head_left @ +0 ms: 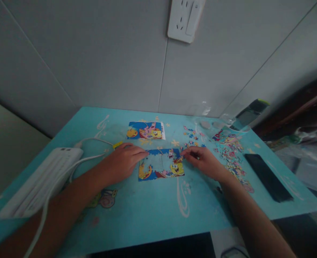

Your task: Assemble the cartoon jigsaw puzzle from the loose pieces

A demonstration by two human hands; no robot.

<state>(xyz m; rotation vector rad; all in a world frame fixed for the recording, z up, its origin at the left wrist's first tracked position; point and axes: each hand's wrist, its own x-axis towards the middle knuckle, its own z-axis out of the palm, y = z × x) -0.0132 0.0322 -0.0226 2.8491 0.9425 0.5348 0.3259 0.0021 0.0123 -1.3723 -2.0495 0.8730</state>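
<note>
A partly assembled jigsaw puzzle (162,174) lies on the blue table, its border joined around a bare middle. My left hand (126,161) rests at its left side, fingertips on the upper left edge, fingers together; nothing shows in its grasp. Beside the upper right corner is my right hand (198,159), thumb and fingers pinched on something too small to make out. Behind the puzzle lies a picture card (144,130) with the same cartoon scene. Loose puzzle pieces (192,135) lie behind my right hand, and a larger heap of pieces (235,161) spreads to its right.
A white power strip (42,179) with white cables is at the left of the table (147,215). A black phone-like slab (268,177) lies at the right. Clear plastic containers (205,109) stand at the back right, near a wall socket (185,19).
</note>
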